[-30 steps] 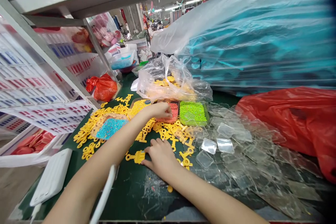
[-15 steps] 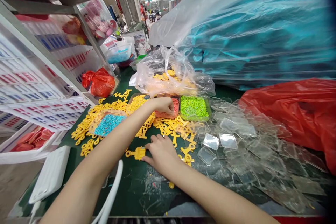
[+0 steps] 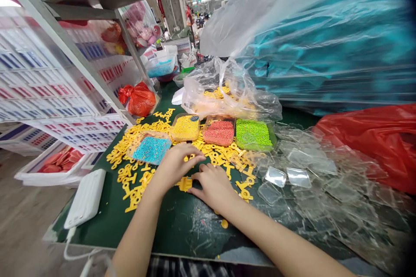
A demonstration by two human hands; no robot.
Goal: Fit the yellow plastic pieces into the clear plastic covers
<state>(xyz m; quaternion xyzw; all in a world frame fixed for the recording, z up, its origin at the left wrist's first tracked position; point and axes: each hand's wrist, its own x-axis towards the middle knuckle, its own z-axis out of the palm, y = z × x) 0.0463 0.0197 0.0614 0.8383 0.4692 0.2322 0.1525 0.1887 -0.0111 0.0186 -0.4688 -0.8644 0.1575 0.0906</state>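
My left hand [image 3: 177, 163] is over the green tabletop, its thumb and fingertips drawn together. Anything between those tips is too small to make out. Close beside it, my right hand [image 3: 214, 185] rests low on the table, thumb and forefinger holding the edge of a small yellow plastic piece [image 3: 185, 184]. Part of that piece is hidden by the left hand. Trays of small beads stand just beyond: blue beads [image 3: 151, 149], yellow beads [image 3: 186, 127], red beads [image 3: 219, 132] and green beads [image 3: 253, 134].
Loose yellow plastic pieces [image 3: 130, 143] lie around the trays. Clear plastic pieces [image 3: 312, 177] are heaped at right, near a red bag [image 3: 373, 138]. Behind stand a clear bag [image 3: 234, 99] and a large wrapped blue bundle [image 3: 331, 56]. A white power bank [image 3: 86, 198] lies at left.
My left hand has come back from the red bead tray to beside my right hand, over the yellow piece. My right hand stays at the piece. The view has shifted left.
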